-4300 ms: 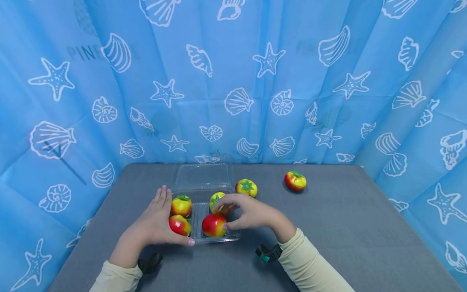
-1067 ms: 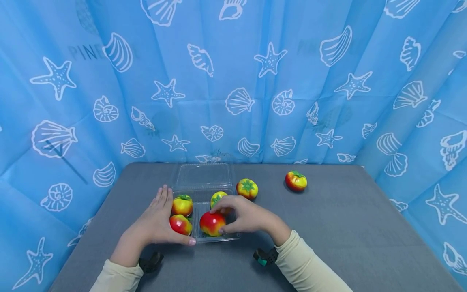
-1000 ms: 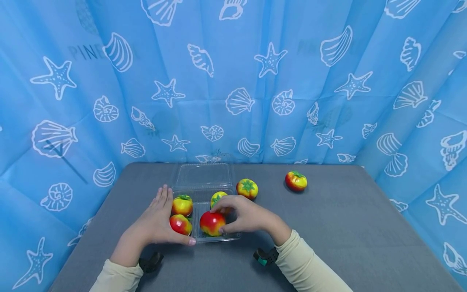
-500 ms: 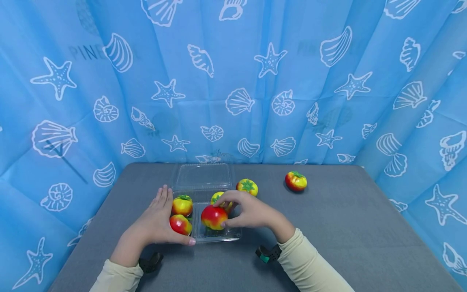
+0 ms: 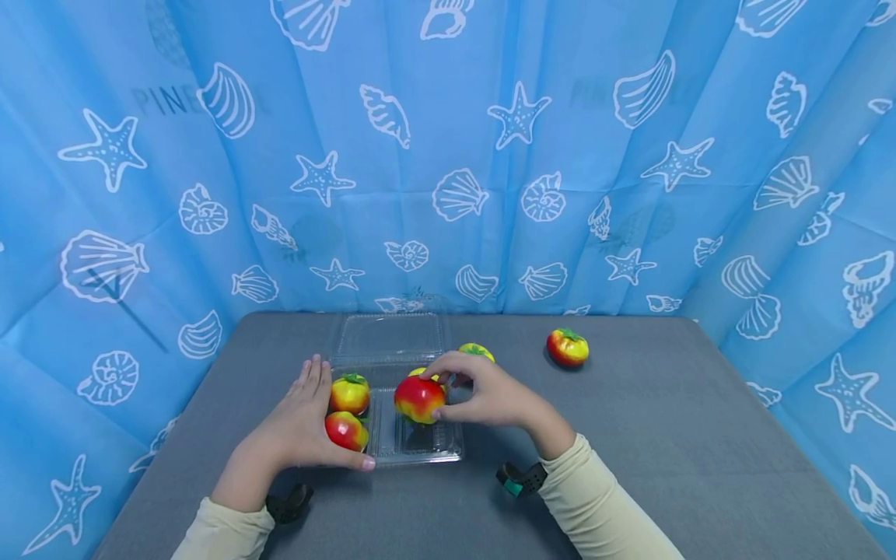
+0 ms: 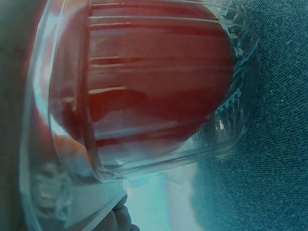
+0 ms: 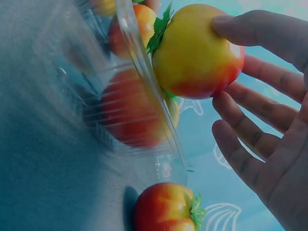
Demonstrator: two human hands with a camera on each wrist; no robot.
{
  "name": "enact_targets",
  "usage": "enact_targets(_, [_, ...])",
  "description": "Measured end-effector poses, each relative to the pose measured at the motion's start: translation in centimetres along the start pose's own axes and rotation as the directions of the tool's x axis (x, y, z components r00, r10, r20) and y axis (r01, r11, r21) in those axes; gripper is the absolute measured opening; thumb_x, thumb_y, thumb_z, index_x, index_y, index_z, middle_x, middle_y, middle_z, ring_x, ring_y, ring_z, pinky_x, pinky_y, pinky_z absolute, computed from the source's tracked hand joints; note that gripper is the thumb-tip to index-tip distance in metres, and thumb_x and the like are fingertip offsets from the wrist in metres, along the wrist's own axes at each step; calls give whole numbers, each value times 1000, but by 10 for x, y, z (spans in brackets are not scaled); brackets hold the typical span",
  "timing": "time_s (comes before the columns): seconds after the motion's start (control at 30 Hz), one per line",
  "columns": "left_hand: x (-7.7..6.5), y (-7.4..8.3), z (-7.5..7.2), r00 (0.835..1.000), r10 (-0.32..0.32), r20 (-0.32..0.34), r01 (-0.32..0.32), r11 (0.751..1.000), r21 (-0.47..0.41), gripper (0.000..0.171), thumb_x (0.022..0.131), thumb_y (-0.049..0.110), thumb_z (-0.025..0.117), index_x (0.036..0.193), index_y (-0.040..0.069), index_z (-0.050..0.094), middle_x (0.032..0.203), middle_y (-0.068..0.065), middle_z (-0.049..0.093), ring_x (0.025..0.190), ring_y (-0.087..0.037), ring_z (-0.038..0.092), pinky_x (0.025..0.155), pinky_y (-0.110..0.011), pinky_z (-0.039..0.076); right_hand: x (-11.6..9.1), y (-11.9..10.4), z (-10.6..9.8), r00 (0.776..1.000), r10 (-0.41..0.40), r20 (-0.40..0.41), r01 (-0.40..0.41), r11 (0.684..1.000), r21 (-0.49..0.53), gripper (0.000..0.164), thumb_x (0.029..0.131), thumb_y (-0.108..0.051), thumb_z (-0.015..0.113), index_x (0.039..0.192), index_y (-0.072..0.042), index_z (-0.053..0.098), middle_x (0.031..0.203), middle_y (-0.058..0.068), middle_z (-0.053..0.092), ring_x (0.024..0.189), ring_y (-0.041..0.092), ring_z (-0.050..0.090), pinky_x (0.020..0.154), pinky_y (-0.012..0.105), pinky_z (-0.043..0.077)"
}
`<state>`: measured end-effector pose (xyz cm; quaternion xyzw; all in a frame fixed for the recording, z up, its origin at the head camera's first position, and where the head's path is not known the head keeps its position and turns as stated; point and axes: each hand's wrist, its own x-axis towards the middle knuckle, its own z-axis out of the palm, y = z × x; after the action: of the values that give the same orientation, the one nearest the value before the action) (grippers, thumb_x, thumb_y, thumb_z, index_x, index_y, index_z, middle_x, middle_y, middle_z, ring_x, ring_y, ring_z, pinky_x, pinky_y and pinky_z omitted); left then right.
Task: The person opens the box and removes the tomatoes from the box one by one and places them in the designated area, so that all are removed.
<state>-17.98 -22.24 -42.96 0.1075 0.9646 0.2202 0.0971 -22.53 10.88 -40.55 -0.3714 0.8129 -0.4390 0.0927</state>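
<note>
Right hand (image 5: 486, 393) pinches a red-yellow fruit (image 5: 418, 400) between thumb and fingers, over the right half of a clear box (image 5: 437, 453), middle of the head frame. Left hand (image 5: 297, 428) spread, fingers straight along the box's left side. Upper fruit (image 5: 349, 394) and lower fruit (image 5: 346, 431) sit in the left half; hidden fruit (image 7: 132, 111) behind the held one. Open lid (image 5: 390, 337) beyond. Lone fruit (image 5: 568, 347) upper right on grey table (image 5: 672, 435).

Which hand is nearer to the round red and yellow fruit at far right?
Right. The right hand is left of that fruit; the left hand is farther left, beside the clear plastic container.
</note>
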Motion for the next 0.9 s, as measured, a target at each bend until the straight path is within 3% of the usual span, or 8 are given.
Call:
enact_targets(0.17, [0,-1,0,1000,5,-1,-5,1000,2,161,57,84,85,168,-4,9,177,-28,3,162,-54,3,125,-75,23,-2,3,-6,998,-30,-48,29,999,-32,47,89,-22,86,133,-21,70,130,-3,68,115,22,61,95,58,60])
enact_targets(0.47, [1,-3,1,1000,11,-3,-11,1000,6,161,57,85,84,168,-4,9,177,-28,4,162,-54,4,126,-74,23,-6,7,-19,992,-5,-127,-1,999,-49,45,90,-24,86,132,-23,70,131,-4,68,119,20,63,99,51,60])
enact_targets(0.7, [1,-4,2,1000,10,-4,-10,1000,11,161,56,85,84,169,-3,9,177,-28,3,162,-54,4,125,-74,23,-8,10,-28,984,8,-179,-18,998,-57,46,88,-23,88,131,-22,70,134,-3,68,120,24,63,98,59,60])
enact_targets(0.9, [2,-3,2,1000,3,-1,-3,1000,14,162,56,86,83,168,-4,8,177,-28,3,162,-54,3,126,-74,22,-10,11,-36,971,14,-238,-37,995,-92,47,88,-21,88,131,-19,72,134,0,69,117,23,65,99,58,60])
